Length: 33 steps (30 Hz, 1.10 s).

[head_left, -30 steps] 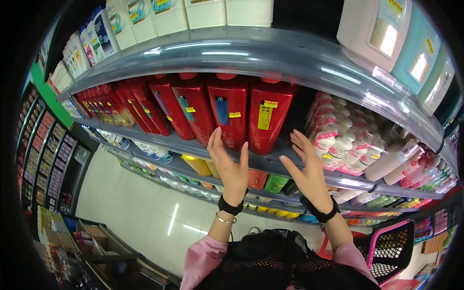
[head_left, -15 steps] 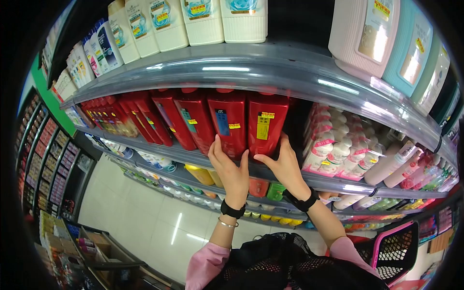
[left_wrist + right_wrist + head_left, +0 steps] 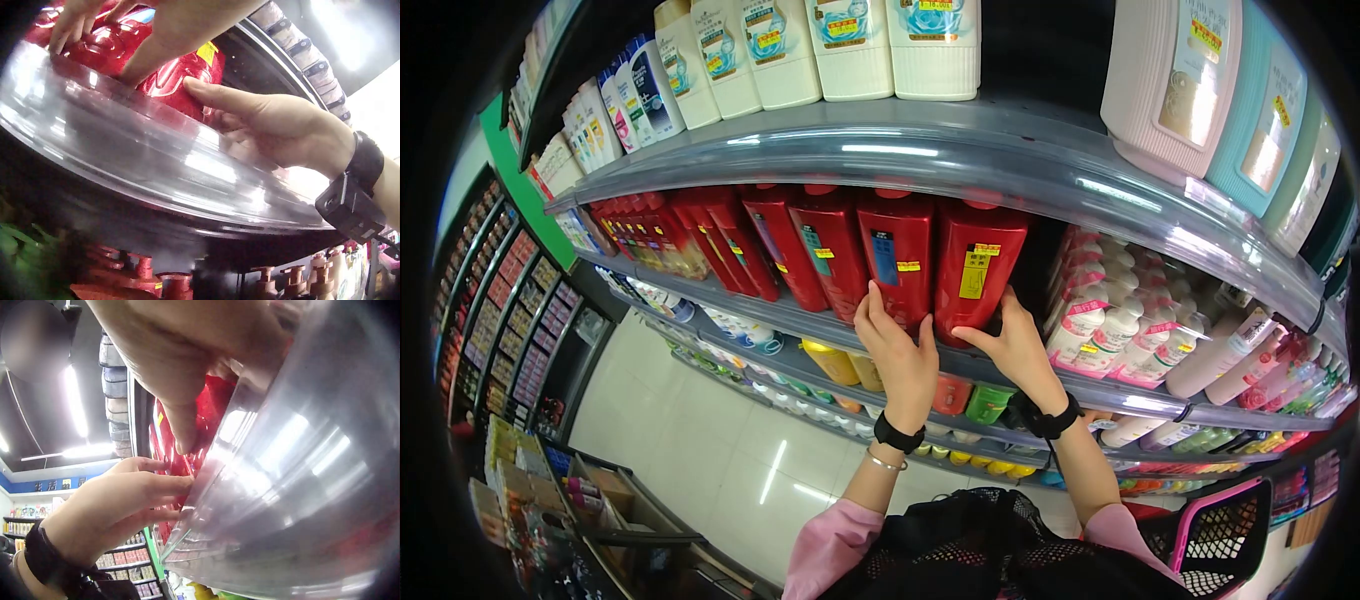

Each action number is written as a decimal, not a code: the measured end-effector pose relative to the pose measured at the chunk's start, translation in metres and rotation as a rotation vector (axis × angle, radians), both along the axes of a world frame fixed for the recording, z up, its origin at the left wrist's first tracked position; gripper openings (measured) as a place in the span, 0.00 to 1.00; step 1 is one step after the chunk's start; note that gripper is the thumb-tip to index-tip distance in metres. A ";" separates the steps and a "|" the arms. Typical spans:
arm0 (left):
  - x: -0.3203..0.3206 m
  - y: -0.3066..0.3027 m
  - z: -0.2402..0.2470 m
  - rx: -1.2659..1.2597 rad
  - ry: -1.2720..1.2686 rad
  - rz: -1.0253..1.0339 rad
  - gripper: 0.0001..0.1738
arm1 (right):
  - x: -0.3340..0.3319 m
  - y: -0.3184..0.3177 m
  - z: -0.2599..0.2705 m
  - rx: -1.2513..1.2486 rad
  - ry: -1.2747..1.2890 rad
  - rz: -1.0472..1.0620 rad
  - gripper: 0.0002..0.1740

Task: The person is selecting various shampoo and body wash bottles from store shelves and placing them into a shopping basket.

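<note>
- Red end bottle [image 3: 980, 255] stands upright on the shelf [image 3: 790, 318], last in the red row, behind the clear rim
- right hand [image 3: 1012, 350] grips its base, thumb across the front, fingers curled round the right side
- left hand [image 3: 900, 348] lies flat on the neighbour bottle [image 3: 897, 250], fingers straight, holding nothing
- pink-white bottles [image 3: 1105, 320] stand just right of the hands
</note>
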State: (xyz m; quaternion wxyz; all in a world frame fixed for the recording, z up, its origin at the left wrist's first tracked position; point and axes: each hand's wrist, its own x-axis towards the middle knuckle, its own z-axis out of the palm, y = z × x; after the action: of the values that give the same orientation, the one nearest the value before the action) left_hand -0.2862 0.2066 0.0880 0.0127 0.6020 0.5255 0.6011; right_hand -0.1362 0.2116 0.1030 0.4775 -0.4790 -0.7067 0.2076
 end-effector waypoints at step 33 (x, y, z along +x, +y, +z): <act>-0.001 0.001 -0.012 0.058 0.009 0.035 0.42 | -0.020 -0.007 -0.008 0.125 0.082 -0.243 0.38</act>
State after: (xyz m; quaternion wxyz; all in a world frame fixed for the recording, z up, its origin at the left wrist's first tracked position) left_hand -0.2876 0.2077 0.0755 -0.0178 0.5956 0.5182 0.6135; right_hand -0.1561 0.2045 0.0946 0.5566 -0.5215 -0.6349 0.1233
